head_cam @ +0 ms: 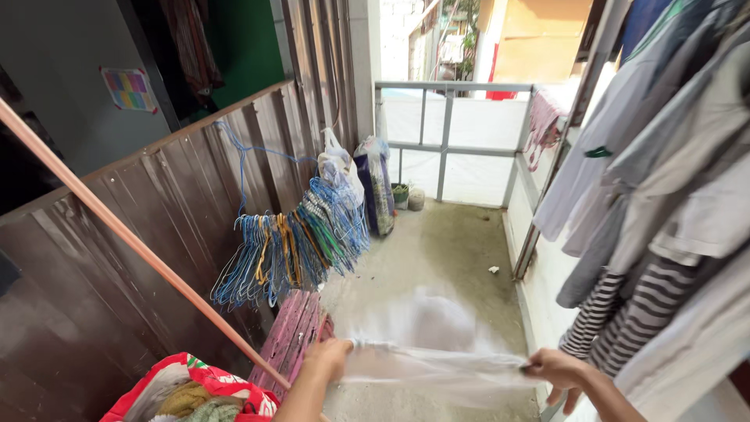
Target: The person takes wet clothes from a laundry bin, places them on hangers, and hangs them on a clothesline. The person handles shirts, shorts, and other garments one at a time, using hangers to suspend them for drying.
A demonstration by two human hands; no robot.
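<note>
While both hands (328,359) (551,366) grip it, white cloth (433,363) stretches (blurred).

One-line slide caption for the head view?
Left hand and right hand stretch a blurred white cloth beside hanging clothes.

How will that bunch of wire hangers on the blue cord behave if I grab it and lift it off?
The bunch of hangers looks thin and wiry, so each is probably light, though so many together may feel weighty. They hang loosely on the blue cord, so they would likely swing, splay and tangle. Hooks may snag neighbours or the fence.
</note>
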